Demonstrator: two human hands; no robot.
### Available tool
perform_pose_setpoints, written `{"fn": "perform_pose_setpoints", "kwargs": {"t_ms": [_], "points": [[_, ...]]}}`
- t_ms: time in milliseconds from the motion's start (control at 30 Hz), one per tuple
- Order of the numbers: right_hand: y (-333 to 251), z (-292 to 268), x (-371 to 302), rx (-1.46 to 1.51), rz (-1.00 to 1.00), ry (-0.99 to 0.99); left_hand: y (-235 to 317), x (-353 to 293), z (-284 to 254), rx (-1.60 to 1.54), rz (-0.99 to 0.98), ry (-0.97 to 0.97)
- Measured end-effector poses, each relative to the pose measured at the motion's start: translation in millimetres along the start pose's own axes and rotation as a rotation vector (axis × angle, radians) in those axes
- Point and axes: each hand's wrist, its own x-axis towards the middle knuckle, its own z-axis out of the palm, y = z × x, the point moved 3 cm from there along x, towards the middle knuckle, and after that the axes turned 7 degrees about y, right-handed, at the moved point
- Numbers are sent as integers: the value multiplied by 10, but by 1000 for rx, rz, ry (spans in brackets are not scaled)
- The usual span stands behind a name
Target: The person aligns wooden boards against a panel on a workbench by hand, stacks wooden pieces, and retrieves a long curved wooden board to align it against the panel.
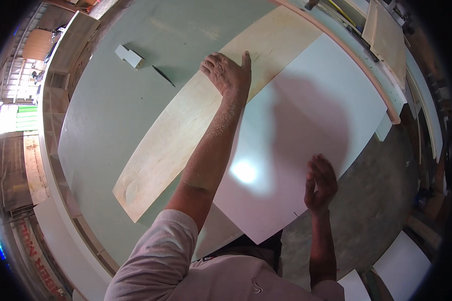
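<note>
We see a long pale wooden board [173, 123], its grain faint, its near end blotched lighter, lying left of the white sheet [286, 120] with its far stretch beside it. Our left hand [227, 72] is open on the board, thumb spread, gripping nothing. Our right hand [321, 185], fingers loosely bent and thumb apart, is at the sheet's right edge; from above we cannot tell whether it touches. The sheet is glossy, with a glare patch and shadow. Left of it, beyond the board, green tabletop [100, 115] spreads wide; a brown strip [357, 59] bounds its far-right side, and grey floor [381, 185] lies right.
</note>
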Motion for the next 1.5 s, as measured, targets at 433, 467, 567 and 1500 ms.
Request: {"fn": "perform_pose_setpoints", "kwargs": {"t_ms": [433,467,567,1500], "points": [[-117,186,245,-14,21,6,-67,318,78,203,27,-58],[-119,214,271,13,33,3,-62,350,90,192,28,-37],[-131,237,316,9,37,10,-43,383,49,169,46,19],[-268,523,505,-69,-28,-45,-267,660,164,69,-6,-80]]}}
